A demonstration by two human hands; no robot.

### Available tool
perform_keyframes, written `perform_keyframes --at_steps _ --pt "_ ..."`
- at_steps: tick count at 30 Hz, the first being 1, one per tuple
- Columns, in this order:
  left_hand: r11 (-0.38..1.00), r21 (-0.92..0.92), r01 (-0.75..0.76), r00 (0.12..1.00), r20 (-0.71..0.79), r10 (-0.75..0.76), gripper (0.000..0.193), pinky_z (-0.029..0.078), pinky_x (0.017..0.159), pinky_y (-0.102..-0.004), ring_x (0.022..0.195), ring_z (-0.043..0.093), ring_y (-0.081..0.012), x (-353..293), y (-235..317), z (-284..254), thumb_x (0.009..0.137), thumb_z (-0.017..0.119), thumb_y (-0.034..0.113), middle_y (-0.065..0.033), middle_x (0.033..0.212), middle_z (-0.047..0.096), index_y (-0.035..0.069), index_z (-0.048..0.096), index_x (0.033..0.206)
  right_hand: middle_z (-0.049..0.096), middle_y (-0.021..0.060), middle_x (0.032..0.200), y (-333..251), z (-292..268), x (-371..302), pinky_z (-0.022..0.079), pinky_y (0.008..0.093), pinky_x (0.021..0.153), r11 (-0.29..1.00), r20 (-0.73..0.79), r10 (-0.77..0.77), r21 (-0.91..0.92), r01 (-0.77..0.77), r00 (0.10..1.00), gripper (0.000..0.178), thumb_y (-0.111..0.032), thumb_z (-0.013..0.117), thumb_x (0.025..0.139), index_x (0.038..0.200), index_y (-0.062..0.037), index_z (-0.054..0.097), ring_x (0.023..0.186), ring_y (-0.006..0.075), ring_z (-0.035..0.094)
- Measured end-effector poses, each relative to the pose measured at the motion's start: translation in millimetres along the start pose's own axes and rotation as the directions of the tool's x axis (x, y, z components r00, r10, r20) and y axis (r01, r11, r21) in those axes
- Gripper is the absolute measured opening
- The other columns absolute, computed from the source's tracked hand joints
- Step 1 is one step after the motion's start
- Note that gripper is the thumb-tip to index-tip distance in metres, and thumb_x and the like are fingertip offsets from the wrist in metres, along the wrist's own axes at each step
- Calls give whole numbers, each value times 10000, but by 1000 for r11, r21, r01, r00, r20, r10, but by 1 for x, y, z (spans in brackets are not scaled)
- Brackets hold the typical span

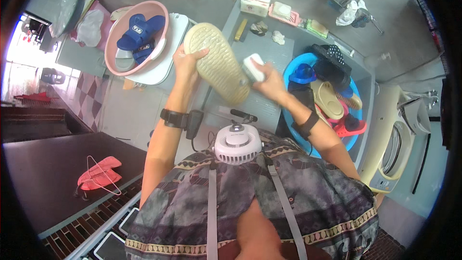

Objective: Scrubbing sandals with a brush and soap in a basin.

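Note:
My left hand [191, 60] grips a beige slipper [219, 62] by its upper left edge, thumb on the ridged sole, which faces me. The slipper is tilted over the grey sink. In my right hand [270, 83] is a white scrubbing brush [255, 66], its greyish bristle side turned toward the sole. The brush sits just right of the slipper; whether they touch I cannot tell. Right of that hand stands a blue basin [356, 94] with several slippers in it, among them a beige clog [327, 100] and a red one [350, 126].
A pink basin [109, 50] with blue slippers [139, 31] rests on a white board [179, 33] at the left. Along the sink's far rim [301, 31] stand a box [256, 3] and a pink soap dish [285, 14]. A washing machine [385, 139] is at the right.

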State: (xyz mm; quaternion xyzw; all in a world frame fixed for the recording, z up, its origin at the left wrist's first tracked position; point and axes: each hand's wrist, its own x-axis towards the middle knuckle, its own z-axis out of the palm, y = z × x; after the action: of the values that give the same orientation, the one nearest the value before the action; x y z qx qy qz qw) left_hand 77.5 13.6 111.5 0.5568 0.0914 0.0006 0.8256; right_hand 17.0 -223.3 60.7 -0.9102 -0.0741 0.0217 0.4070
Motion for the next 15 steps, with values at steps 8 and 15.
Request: perform_keyframes --at_steps 8,15 --pt "981 -147 129 987 -72 -141 419 454 814 -341 924 566 -217 -16 -57 19 708 653 -37 -122 1049 569 -31 484 1092 522 139 890 -20 -19 16 410 294 782 996 -116 -1 85 11 993 686 -109 608 587 1256 -201 488 855 278 528" --pt "786 -45 616 780 176 -601 254 461 628 -257 728 613 -183 -24 -66 -46 824 553 190 -115 909 642 27 550 1019 519 138 889 10 0 21 442 367 771 999 84 30 -47 -26 996 656 -178 637 597 1231 -281 500 844 334 556"
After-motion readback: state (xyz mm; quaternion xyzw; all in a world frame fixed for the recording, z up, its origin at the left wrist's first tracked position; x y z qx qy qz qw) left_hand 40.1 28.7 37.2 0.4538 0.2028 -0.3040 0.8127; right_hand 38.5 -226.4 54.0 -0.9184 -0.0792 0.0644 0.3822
